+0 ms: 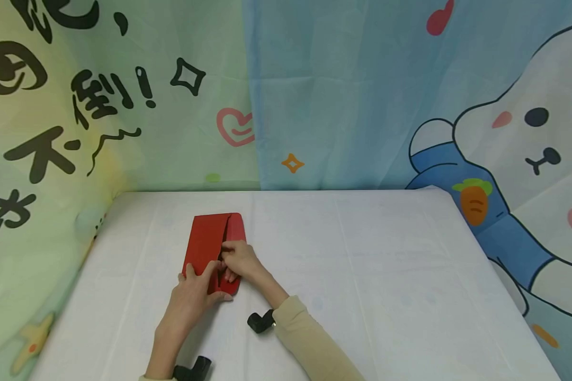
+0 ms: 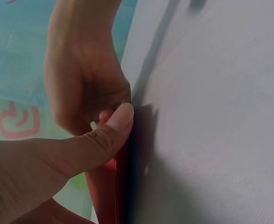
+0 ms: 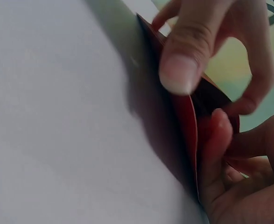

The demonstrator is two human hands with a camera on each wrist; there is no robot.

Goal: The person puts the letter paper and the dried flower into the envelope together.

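A red paper envelope (image 1: 205, 235) lies on the white table with its flap (image 1: 237, 225) folded out to the right and its mouth gaping. My left hand (image 1: 190, 296) grips the envelope's near part, thumb at the near edge and fingers over the top. My right hand (image 1: 243, 260) is at the mouth; in the right wrist view the fingers (image 3: 218, 130) reach into the gap and appear to pinch the upper layer. What lies inside the envelope is hidden. The left wrist view shows the left thumb (image 2: 120, 119) against the red edge, close to the right hand.
White cloth (image 1: 362, 275) covers the table. Printed curtains (image 1: 333, 106) hang behind it and at both sides. Black wrist devices (image 1: 261, 321) sit on both wrists, close above the cloth.
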